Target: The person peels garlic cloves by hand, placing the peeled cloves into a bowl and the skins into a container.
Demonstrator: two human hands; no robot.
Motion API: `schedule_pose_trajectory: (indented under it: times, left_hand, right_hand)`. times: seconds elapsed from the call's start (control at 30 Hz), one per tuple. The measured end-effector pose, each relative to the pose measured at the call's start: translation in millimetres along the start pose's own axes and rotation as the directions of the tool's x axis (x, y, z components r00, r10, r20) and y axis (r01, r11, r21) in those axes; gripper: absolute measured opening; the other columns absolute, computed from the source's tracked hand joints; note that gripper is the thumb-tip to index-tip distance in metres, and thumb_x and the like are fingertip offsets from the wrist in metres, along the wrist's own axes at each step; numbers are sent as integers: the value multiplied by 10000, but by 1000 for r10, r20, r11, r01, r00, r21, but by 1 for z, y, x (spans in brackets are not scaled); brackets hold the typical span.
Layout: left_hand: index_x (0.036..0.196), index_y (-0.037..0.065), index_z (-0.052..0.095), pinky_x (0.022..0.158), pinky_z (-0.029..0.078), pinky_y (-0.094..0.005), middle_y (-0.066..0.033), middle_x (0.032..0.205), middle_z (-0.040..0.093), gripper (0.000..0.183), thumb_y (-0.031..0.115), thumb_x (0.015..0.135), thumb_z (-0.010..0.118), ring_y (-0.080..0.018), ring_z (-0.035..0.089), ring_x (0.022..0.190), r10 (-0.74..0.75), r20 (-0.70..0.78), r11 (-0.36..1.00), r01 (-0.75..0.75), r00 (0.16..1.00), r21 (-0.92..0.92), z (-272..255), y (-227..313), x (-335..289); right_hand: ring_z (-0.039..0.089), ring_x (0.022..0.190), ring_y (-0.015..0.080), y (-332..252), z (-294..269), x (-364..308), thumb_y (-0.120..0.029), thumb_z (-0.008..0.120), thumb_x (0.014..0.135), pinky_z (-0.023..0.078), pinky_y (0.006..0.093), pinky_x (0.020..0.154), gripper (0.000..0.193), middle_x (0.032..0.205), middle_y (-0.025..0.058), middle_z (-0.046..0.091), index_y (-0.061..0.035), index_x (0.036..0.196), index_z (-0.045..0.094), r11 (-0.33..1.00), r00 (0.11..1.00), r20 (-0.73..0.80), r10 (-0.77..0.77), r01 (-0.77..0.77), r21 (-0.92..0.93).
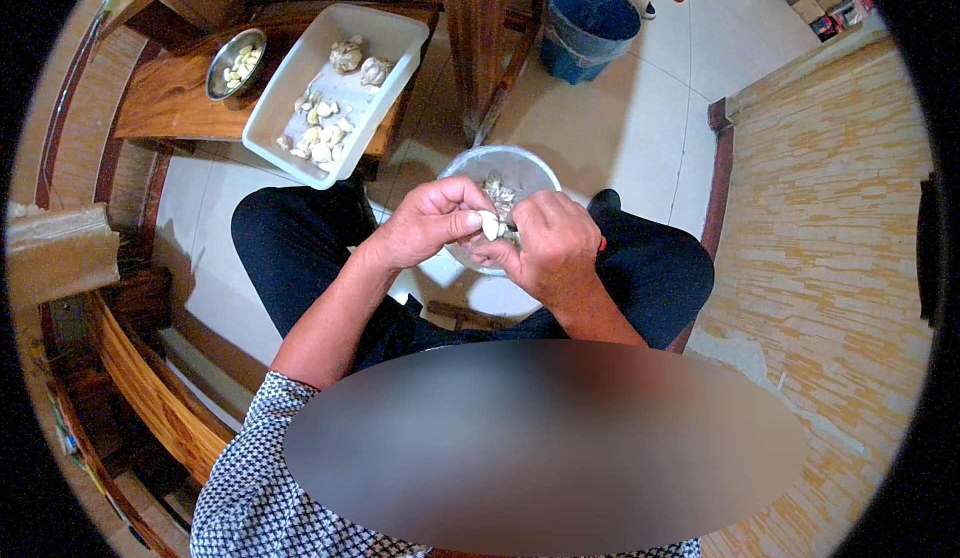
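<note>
Over a white bucket (pixel 548 171) between my knees, my left hand (pixel 430 220) pinches a pale garlic clove (pixel 490 224) between thumb and fingers. My right hand (pixel 553 246) is closed beside the clove, its thumb close to it. A red end of a small knife (pixel 603 244) pokes out behind that fist; most of the knife is hidden by the fingers. Papery garlic skins (pixel 497 190) lie inside the bucket, partly covered by my hands.
At left, a wooden bench (pixel 165 103) bears a metal bowl (pixel 213 80) of peeled cloves. Next to it, a pale plastic tub (pixel 275 88) holds garlic bulbs (pixel 346 54) and loose cloves (pixel 325 143). A blue lined bin (pixel 572 53) stands beyond; a patterned wall (pixel 800 208) is at right.
</note>
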State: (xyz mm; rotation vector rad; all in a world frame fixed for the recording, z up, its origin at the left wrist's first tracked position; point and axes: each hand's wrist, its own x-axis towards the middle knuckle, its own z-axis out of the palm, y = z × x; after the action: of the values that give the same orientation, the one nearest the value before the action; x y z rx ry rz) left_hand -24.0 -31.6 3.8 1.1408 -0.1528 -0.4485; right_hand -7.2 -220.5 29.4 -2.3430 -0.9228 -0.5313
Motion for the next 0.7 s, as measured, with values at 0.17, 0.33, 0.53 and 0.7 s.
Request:
schedule_pose_trajectory:
  times: [0.17,0.33,0.53,0.7]
  left_hand:
    - [900,18,566,656,472,-253,-74,896,600,276,280,846,632,-137,583,757,-58,85,989,69,995,-130,4,1,-1]
    - [881,13,561,591,482,-248,-95,881,588,314,319,847,624,-163,596,704,-67,93,966,88,993,-242,0,-5,0]
    - [864,1,543,605,556,-362,-127,860,560,331,326,854,608,-214,612,689,-45,141,954,84,989,-287,0,-4,2]
    - [882,1,540,613,575,-391,-110,836,559,299,292,860,604,-226,630,688,-97,170,938,147,981,-315,-1,-9,1]
  right_hand:
    - [533,549,246,-1,0,-3,-508,707,571,432,370,504,454,611,53,489,-103,623,509,1000,1000,14,-24,24,1]
    - [533,546,230,0,1,-3,-474,730,551,433,357,503,438,605,39,487,-103,616,508,996,997,-18,-79,80,31]
    - [538,562,237,-3,-4,0,-476,721,569,434,357,509,436,617,45,490,-97,619,511,998,999,-43,-29,31,55]
    - [535,562,256,1,-1,2,-489,703,596,432,360,511,442,615,59,486,-90,621,513,992,999,-19,-37,40,122]
